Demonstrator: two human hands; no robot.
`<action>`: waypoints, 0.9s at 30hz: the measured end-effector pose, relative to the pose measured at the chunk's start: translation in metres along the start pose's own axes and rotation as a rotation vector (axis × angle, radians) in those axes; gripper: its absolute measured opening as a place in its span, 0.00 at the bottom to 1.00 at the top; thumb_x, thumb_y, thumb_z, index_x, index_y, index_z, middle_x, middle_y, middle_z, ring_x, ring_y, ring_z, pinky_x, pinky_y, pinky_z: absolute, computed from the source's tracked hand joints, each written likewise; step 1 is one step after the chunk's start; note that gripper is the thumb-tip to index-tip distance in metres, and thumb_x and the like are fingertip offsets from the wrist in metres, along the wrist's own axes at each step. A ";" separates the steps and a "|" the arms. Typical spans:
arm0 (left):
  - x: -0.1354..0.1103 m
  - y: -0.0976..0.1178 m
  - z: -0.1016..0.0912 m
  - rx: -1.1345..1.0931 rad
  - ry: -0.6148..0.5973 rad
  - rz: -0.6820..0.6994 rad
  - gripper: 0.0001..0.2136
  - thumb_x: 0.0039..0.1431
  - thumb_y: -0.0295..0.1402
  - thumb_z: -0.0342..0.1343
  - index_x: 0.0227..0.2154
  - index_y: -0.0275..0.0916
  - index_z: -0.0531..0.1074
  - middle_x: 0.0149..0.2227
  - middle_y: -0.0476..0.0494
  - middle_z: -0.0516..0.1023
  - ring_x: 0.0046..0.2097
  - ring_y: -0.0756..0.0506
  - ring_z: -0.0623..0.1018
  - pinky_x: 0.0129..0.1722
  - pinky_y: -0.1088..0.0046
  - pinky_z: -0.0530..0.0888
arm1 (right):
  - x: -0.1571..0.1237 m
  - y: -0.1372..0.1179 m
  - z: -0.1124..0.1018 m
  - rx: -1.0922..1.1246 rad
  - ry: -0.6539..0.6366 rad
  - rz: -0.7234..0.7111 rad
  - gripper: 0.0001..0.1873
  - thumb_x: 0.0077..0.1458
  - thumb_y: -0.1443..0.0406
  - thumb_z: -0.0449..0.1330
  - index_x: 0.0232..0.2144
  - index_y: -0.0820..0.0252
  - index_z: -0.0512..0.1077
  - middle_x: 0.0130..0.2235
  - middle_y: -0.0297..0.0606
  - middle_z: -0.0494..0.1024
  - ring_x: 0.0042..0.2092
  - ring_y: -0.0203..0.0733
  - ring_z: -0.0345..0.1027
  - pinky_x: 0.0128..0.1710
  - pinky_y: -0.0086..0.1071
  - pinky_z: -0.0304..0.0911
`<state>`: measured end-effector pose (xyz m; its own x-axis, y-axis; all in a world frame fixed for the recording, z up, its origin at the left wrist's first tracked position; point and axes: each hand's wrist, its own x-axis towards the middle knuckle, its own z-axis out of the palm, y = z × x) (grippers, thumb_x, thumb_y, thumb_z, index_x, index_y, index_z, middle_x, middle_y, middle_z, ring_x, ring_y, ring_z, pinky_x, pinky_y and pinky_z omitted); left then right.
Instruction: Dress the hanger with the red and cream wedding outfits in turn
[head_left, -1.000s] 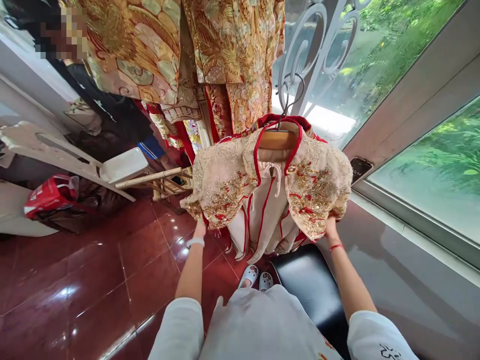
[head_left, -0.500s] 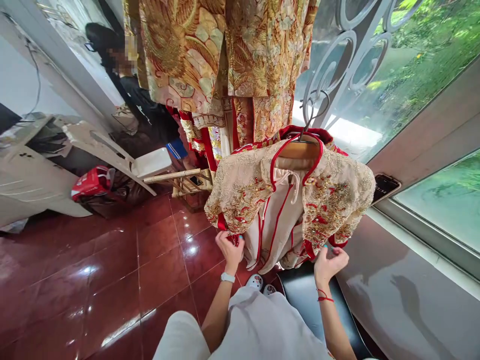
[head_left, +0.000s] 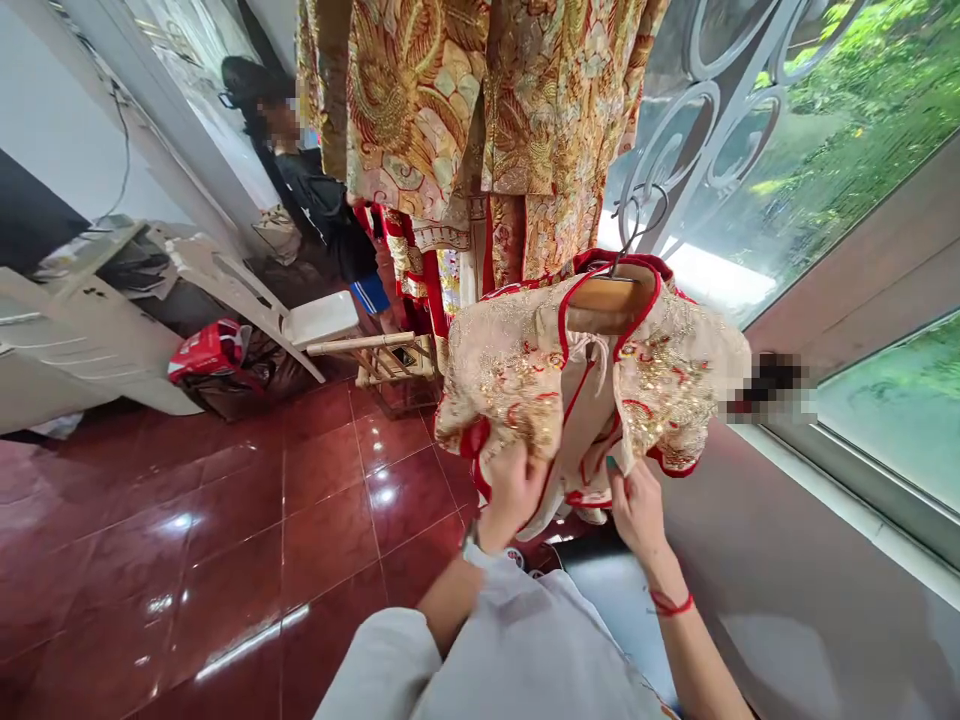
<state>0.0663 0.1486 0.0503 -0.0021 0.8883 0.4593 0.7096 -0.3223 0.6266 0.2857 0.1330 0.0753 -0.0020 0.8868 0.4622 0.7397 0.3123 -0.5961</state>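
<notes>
A short beaded jacket [head_left: 504, 345], cream and gold with red piping, hangs by the window on a wooden hanger [head_left: 609, 294] with a metal hook. Its front is parted, and pale cord ties show at the neck. My left hand [head_left: 511, 500], blurred by motion, is closed on the lower part of the left front panel; its fingertips are partly hidden. On the other side, my right hand [head_left: 637, 505] pinches the lower edge of the right front panel between thumb and fingers. A red string bracelet circles the right wrist.
Gold embroidered garments [head_left: 420, 110] hang behind the jacket. A black-seated stool [head_left: 600, 575] stands below, near the window wall. At left are a bamboo rack [head_left: 397, 362], a white chair [head_left: 322, 318], a red bag [head_left: 206, 352] and a person in dark clothes [head_left: 319, 205].
Both hands have moved inward and slightly up, from the lower sleeve area to the front panels. The jacket's front is drawn closer together, and the view has shifted slightly.
</notes>
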 end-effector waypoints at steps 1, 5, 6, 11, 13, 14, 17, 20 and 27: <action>-0.002 0.018 0.008 -0.007 -0.051 0.010 0.11 0.67 0.32 0.50 0.48 0.40 0.73 0.41 0.34 0.81 0.43 0.39 0.82 0.43 0.64 0.78 | 0.001 -0.008 0.005 0.013 -0.005 -0.025 0.14 0.65 0.61 0.46 0.35 0.57 0.70 0.33 0.41 0.74 0.36 0.46 0.68 0.37 0.37 0.64; 0.016 0.054 0.037 0.177 -0.251 -0.185 0.18 0.69 0.31 0.46 0.57 0.30 0.67 0.34 0.30 0.81 0.36 0.37 0.83 0.32 0.66 0.77 | 0.021 -0.013 0.025 -0.095 -0.112 -0.016 0.16 0.64 0.65 0.43 0.38 0.59 0.71 0.36 0.45 0.76 0.36 0.47 0.70 0.37 0.37 0.64; 0.024 0.055 0.041 0.213 -0.278 -0.206 0.19 0.69 0.31 0.46 0.58 0.28 0.65 0.33 0.29 0.81 0.35 0.36 0.83 0.31 0.66 0.76 | 0.027 -0.010 0.028 -0.138 -0.143 -0.011 0.17 0.64 0.65 0.43 0.39 0.60 0.72 0.36 0.46 0.76 0.36 0.48 0.70 0.36 0.37 0.64; 0.045 0.048 0.045 0.161 -0.264 -0.121 0.19 0.66 0.29 0.51 0.58 0.27 0.63 0.37 0.28 0.82 0.39 0.36 0.84 0.34 0.67 0.76 | 0.036 0.000 0.022 -0.193 -0.235 -0.030 0.17 0.66 0.63 0.44 0.40 0.61 0.71 0.37 0.45 0.75 0.35 0.46 0.70 0.34 0.36 0.62; 0.044 0.044 0.045 0.134 -0.235 -0.142 0.18 0.68 0.30 0.49 0.57 0.27 0.63 0.36 0.30 0.82 0.38 0.37 0.84 0.33 0.68 0.76 | 0.035 0.002 0.019 -0.187 -0.235 -0.009 0.17 0.66 0.63 0.43 0.39 0.61 0.71 0.37 0.46 0.75 0.36 0.47 0.69 0.35 0.36 0.62; 0.042 0.041 0.047 0.127 -0.228 -0.147 0.17 0.69 0.31 0.48 0.57 0.28 0.63 0.36 0.30 0.82 0.37 0.37 0.84 0.33 0.68 0.76 | 0.035 0.003 0.019 -0.185 -0.235 0.008 0.17 0.66 0.63 0.43 0.39 0.61 0.70 0.38 0.46 0.75 0.36 0.47 0.69 0.35 0.37 0.62; 0.036 0.031 0.051 0.117 -0.194 -0.154 0.17 0.69 0.33 0.49 0.57 0.30 0.62 0.37 0.32 0.82 0.39 0.37 0.83 0.35 0.67 0.77 | 0.037 0.006 0.019 -0.168 -0.246 0.040 0.16 0.66 0.60 0.44 0.39 0.60 0.70 0.40 0.48 0.75 0.39 0.49 0.70 0.38 0.38 0.64; 0.025 0.019 0.053 0.033 -0.126 -0.169 0.18 0.67 0.33 0.52 0.57 0.33 0.61 0.39 0.35 0.81 0.40 0.39 0.83 0.37 0.66 0.77 | 0.039 0.010 0.018 -0.147 -0.249 0.044 0.16 0.65 0.57 0.46 0.38 0.59 0.70 0.40 0.48 0.75 0.40 0.50 0.71 0.38 0.39 0.64; -0.010 -0.029 0.046 0.010 0.172 -0.184 0.30 0.50 0.28 0.65 0.55 0.37 0.60 0.49 0.35 0.72 0.53 0.36 0.76 0.52 0.54 0.74 | 0.052 0.007 -0.014 -0.031 -0.208 0.057 0.15 0.65 0.57 0.49 0.39 0.58 0.71 0.40 0.44 0.79 0.38 0.48 0.73 0.40 0.40 0.66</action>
<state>0.0785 0.1639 -0.0013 -0.2514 0.8625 0.4393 0.6930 -0.1564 0.7037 0.3002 0.1768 0.1048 -0.0962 0.9548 0.2814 0.7632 0.2522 -0.5949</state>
